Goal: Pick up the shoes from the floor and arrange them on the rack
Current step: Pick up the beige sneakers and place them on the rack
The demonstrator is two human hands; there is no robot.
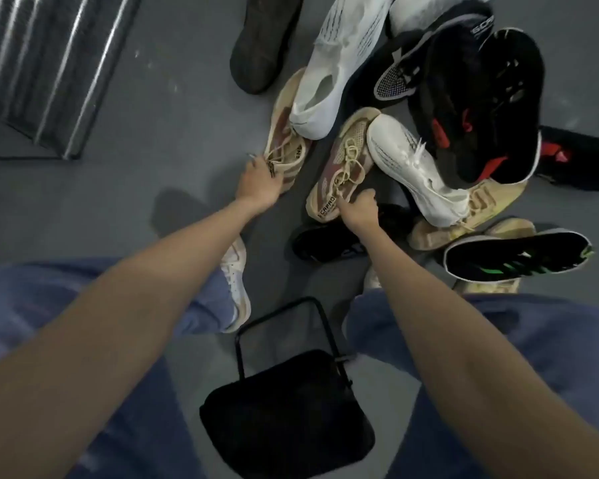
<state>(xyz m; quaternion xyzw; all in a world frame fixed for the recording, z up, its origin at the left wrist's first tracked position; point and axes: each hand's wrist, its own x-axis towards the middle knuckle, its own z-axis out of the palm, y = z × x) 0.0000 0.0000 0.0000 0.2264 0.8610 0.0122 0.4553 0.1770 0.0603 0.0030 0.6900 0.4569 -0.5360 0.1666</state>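
Note:
A heap of shoes lies on the grey floor ahead of me. My left hand (pixel 260 183) grips the heel end of a beige sneaker with reddish panels (pixel 286 133), partly under a white knit shoe (pixel 329 74). My right hand (pixel 360 207) closes on the collar of the matching beige sneaker (pixel 344 164), which lies between a second white shoe (pixel 412 167) and the bare floor. Both beige shoes still rest on the floor. The metal rack (pixel 38 67) shows at the upper left, its bars shiny.
Black sneakers (pixel 478 108) pile up at the right, and a black one with green stripes (pixel 519 255) lies near my right knee. A dark shoe (pixel 261 43) sits at the top. A black bag (pixel 287 416) hangs between my legs.

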